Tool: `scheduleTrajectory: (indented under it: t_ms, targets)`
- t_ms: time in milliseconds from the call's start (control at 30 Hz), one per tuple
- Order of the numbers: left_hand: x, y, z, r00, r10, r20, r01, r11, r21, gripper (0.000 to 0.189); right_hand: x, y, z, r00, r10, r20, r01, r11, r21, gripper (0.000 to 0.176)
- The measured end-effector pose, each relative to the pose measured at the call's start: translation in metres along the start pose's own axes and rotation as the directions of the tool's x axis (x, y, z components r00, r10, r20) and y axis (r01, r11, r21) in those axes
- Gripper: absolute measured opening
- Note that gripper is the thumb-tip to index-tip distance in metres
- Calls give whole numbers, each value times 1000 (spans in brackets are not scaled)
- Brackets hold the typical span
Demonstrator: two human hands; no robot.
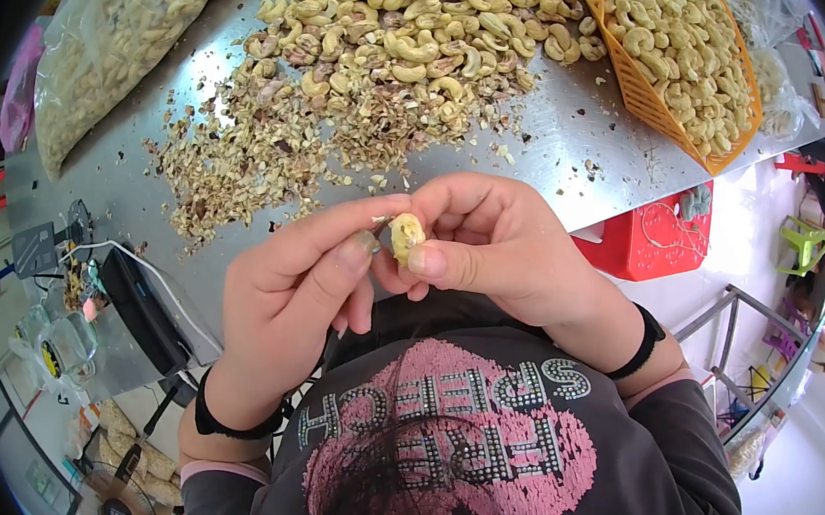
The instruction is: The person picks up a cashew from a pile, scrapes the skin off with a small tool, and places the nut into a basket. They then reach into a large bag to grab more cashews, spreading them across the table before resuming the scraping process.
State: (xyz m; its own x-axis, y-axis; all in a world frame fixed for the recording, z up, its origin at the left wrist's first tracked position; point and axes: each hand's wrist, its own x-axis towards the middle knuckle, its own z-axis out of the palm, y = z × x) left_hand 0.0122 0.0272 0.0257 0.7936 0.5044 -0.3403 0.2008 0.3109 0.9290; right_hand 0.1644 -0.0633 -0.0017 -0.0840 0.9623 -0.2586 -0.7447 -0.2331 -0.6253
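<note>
My right hand (504, 249) pinches a pale yellow cashew (406, 235) between thumb and fingers, in front of my chest. My left hand (294, 280) is closed on a small metal blade (382, 226), mostly hidden by the fingers, with its tip right beside the cashew. Just beyond my hands, a heap of peel scraps (241, 164) is spread over the metal table (553, 167). Behind the scraps lies a large pile of cashews (418, 17), some with brown skin on them.
An orange plastic basket (641, 93) full of cashews stands at the back right. At the back left lies a big clear bag (124, 36) of cashews. A red stool (651, 237) is beyond the table's right edge. A black case (146, 310) and a white cable (172, 295) lie at left.
</note>
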Motion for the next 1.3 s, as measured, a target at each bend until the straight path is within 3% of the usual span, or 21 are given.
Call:
scheduleTrajectory:
  t_ms: [67, 167, 233, 400, 733, 1000, 1067, 1300]
  targets:
    - [0, -4, 0, 994, 110, -12, -108, 988, 113, 29, -1, -2, 1, 999, 0, -33, 0, 1000, -20, 13]
    - [0, -2, 0, 989, 145, -4, -142, 972, 186, 29, -2, -5, 4, 996, 2, -90, -6, 999, -42, 12]
    - [0, -2, 0, 988, 156, 2, -154, 969, 192, 29, -2, -4, 4, 993, 6, -115, -11, 999, -45, 11]
    - [1, -2, 0, 988, 157, 1, -155, 970, 187, 28, 1, 0, 2, 984, -161, -75, 161, 987, -16, 14]
    - [0, 0, 1, 988, 152, -17, -146, 969, 198, 27, 1, 0, 0, 988, -140, -67, 145, 987, 67, 19]
    - [-1, -1, 3, 972, 235, 12, -230, 940, 252, 28, -1, -2, 3, 988, -137, -75, 137, 990, 6, 17]
    - [-1, 0, 6, 967, 256, 18, -254, 947, 195, 29, -1, -3, 3, 987, -141, -78, 140, 990, -23, 16]
    - [-4, -1, 7, 974, 227, 5, -219, 933, 285, 32, -1, -2, 2, 986, -148, -71, 145, 988, -52, 16]
